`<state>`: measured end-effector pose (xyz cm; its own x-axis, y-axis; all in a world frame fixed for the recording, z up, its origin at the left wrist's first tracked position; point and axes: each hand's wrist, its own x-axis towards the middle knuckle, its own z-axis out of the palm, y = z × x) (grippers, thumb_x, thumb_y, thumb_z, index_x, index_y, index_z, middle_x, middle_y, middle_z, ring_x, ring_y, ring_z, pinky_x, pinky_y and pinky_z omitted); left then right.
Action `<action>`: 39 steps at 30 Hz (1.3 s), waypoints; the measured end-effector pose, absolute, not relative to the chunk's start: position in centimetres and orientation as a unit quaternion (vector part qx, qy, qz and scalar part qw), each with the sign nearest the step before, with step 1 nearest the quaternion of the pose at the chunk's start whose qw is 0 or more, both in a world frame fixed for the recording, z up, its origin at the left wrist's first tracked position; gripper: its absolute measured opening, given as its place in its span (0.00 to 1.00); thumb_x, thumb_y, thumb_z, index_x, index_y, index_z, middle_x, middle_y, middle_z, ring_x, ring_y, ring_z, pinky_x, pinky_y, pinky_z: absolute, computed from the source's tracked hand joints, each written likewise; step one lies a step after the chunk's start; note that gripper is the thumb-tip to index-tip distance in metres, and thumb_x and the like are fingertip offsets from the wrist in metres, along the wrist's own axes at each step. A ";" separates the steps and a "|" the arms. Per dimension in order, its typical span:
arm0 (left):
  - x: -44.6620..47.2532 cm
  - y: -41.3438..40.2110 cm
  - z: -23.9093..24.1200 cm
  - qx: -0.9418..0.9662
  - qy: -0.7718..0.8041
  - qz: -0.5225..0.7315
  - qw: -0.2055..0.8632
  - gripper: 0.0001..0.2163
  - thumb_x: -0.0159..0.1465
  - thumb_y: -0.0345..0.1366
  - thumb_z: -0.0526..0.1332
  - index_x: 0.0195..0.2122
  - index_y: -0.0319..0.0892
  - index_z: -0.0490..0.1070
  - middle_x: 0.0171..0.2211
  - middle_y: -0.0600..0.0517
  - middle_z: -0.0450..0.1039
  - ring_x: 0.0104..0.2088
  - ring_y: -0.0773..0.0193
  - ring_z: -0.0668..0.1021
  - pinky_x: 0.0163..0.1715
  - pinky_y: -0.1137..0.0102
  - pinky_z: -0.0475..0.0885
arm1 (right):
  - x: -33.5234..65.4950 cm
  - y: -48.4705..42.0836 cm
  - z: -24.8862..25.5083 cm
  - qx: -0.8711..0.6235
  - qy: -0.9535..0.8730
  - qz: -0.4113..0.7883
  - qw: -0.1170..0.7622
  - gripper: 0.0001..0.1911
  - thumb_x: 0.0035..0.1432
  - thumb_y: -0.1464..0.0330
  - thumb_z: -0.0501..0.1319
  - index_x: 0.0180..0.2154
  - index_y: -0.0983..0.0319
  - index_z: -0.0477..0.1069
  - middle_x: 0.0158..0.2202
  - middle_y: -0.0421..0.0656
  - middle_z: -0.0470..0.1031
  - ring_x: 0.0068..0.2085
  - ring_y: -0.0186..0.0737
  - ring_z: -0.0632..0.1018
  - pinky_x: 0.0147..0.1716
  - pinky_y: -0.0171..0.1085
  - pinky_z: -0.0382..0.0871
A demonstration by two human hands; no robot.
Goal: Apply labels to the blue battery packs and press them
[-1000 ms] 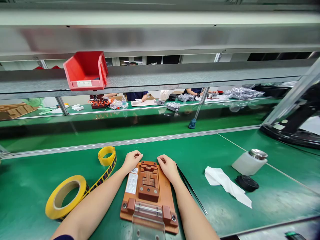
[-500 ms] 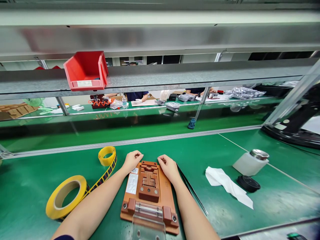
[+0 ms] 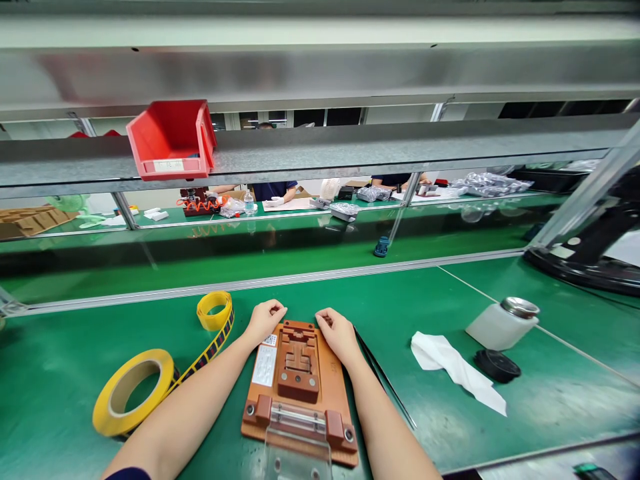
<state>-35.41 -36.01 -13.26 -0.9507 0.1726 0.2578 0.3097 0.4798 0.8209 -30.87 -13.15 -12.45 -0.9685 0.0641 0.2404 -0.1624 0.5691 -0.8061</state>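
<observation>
A brown fixture [image 3: 327, 373] with a raised, recessed block [image 3: 299, 367] in its middle lies on the green bench. Its clear hinged cover [image 3: 297, 453] is swung back toward me. By the fixture's far left corner rests my left hand [image 3: 265, 320], fingers curled in a loose fist with nothing seen in them. At the far right corner my right hand [image 3: 337, 333] is closed in the same way, thumb against the fingers. Whether either hand presses on the fixture is hard to tell. Black tweezers [image 3: 387, 383] lie beside my right forearm.
To the left are a large yellow tape roll [image 3: 117, 400] and a smaller roll [image 3: 213, 310], joined by a strip. A white cloth [image 3: 453, 367], black cap [image 3: 497, 365] and white dispenser bottle [image 3: 503, 323] lie right. A red bin [image 3: 170, 143] sits on the shelf; people work beyond.
</observation>
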 end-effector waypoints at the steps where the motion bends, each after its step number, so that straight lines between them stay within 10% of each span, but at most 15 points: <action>1: -35.4 -36.0 -13.3 -0.141 -0.857 -0.491 0.070 0.13 0.61 0.47 0.60 0.29 0.42 0.75 0.27 0.52 0.76 0.29 0.62 0.75 0.32 0.70 0.66 | -30.9 -13.1 -12.5 0.027 -0.878 0.463 0.122 0.14 0.58 0.57 0.53 0.32 0.58 0.72 0.34 0.45 0.81 0.36 0.46 0.80 0.40 0.41 0.70; 39: -35.3 -36.0 -13.0 -0.137 -0.862 -0.483 0.067 0.13 0.61 0.47 0.60 0.29 0.42 0.75 0.28 0.52 0.77 0.29 0.62 0.76 0.32 0.70 0.66 | -30.8 -13.1 -12.4 0.030 -0.878 0.462 0.125 0.14 0.58 0.57 0.54 0.32 0.57 0.73 0.33 0.44 0.80 0.36 0.46 0.80 0.39 0.41 0.71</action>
